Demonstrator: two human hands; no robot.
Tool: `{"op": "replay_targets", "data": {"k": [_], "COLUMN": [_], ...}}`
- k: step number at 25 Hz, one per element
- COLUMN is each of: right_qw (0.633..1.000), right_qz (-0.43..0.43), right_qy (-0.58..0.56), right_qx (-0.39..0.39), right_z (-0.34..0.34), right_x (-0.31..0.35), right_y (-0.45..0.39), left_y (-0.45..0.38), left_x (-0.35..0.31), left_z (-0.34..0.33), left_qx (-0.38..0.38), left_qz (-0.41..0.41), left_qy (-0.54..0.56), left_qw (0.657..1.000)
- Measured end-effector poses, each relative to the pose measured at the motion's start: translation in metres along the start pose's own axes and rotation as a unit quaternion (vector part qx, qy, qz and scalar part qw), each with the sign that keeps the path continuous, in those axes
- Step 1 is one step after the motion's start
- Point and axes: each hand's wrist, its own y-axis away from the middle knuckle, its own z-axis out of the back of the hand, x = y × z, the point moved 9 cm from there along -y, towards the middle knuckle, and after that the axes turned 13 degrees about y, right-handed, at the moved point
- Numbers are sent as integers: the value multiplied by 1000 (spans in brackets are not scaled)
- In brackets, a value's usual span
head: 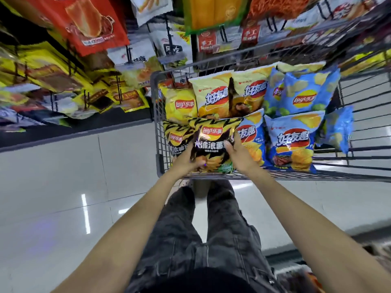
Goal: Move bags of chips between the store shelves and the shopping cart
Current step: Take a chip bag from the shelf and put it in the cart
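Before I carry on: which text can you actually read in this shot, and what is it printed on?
"Lay's 乐事": black and yellow bag gripped by left hand and right hand.
"Lay's 乐事": yellow bag.
"好友趣": blue bag.
"手工": red shelf packet.
Smaller print, shelf tags: too blurred.

Bright, even overhead store light. White streaks of glare lie on the glossy pale tiled floor, and small highlights glint on the black-and-yellow foil chip bag. Wide-angle distortion bends the edges; the hanging snack packets on the shelves smear with blur.
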Motion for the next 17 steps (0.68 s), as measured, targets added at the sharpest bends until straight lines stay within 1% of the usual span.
{"op": "replay_targets", "data": {"k": [3, 7, 9, 13, 17], "right_qw": [995, 976, 964, 939, 915], "right_qz": [-27, -48, -51, -42, -58], "right_qy": [-50, -134, -170, -210, -234], "right_qx": [-78, -165, -196, -268, -324], "right_z": [22, 58, 76, 117, 157], "right_x": [7, 12, 11, -1, -31], "right_y": [10, 33, 50, 94, 143], "left_y": [12, 29, 40, 53, 61], "left_x": [-36, -89, -115, -166, -211], "left_z": [14, 26, 22, -5, -52], "left_qx": [-2, 16, 48, 109, 161], "left_qz": [-57, -118, -143, -190, -212], "left_qy": [30, -8, -24, -61, -79], "left_qw": [998, 993, 988, 974, 961]}}
